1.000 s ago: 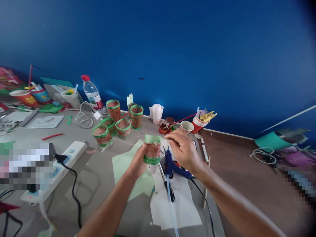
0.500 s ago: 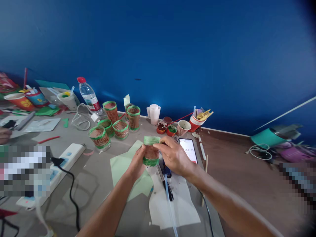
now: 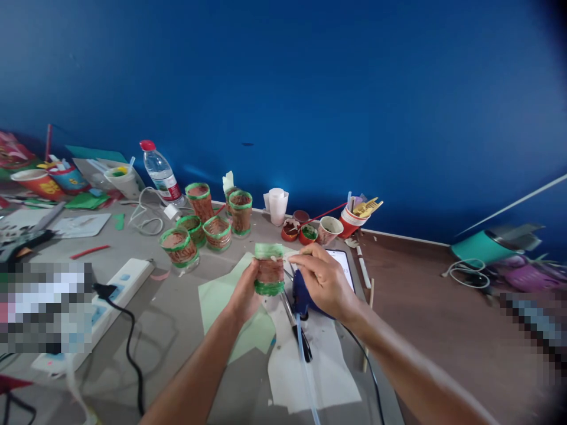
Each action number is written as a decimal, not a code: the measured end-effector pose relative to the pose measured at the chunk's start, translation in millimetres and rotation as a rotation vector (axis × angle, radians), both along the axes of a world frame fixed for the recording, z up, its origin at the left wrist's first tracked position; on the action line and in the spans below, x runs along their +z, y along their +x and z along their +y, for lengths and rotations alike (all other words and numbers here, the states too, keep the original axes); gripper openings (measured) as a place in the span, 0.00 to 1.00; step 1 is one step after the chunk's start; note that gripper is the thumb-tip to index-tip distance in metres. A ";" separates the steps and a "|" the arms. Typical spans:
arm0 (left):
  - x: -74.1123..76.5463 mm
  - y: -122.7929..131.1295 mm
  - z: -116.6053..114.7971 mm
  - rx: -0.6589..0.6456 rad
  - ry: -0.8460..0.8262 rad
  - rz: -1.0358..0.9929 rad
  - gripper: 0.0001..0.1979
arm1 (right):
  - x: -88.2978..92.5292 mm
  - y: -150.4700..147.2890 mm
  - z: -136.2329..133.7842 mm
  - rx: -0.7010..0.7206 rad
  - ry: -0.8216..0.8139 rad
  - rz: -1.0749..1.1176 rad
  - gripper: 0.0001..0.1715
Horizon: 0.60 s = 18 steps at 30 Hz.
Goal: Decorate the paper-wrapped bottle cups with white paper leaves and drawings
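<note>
My left hand (image 3: pixel 246 293) is closed around a small cup (image 3: pixel 270 270), brown in the middle with green bands at top and bottom, and holds it upright above the table. Just right of the cup, my right hand (image 3: pixel 322 277) has its fingers drawn together, tips pointing at the cup but apart from it. Whatever the fingertips pinch, if anything, is too small to make out. Partly hidden below that hand is a blue glue gun (image 3: pixel 301 293) with a translucent stick, above a white paper (image 3: pixel 314 378). Pale green paper (image 3: pixel 217 295) lies under my left hand.
Several similar brown-and-green cups (image 3: pixel 179 247) stand at the back left, near a water bottle (image 3: pixel 160 174). Small paint cups (image 3: pixel 309 234) and a red cup of utensils (image 3: pixel 352 221) stand behind my right hand. A power strip (image 3: pixel 119 289) and cables lie left; a phone (image 3: pixel 341 262) lies right.
My right hand has moved off the cup's upper band, slightly to the right. More of the blue glue gun shows. A co-worker's hand at the far left edge has gone from view.
</note>
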<state>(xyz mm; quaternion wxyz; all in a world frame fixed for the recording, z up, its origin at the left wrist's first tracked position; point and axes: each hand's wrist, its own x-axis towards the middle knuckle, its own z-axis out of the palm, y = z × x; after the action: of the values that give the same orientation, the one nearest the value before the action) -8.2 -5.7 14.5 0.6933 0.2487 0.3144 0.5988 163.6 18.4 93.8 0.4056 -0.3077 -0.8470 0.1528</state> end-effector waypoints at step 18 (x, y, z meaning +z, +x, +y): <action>-6.9 -5.2 9.4 0.149 0.013 0.085 0.25 | -26.7 26.2 -7.2 -0.121 -0.260 0.134 0.13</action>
<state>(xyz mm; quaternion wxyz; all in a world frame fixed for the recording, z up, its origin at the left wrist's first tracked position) -13.4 3.7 7.6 0.6313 0.2546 0.3572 0.6396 189.8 11.2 67.1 0.4263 -0.3972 -0.7712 0.2564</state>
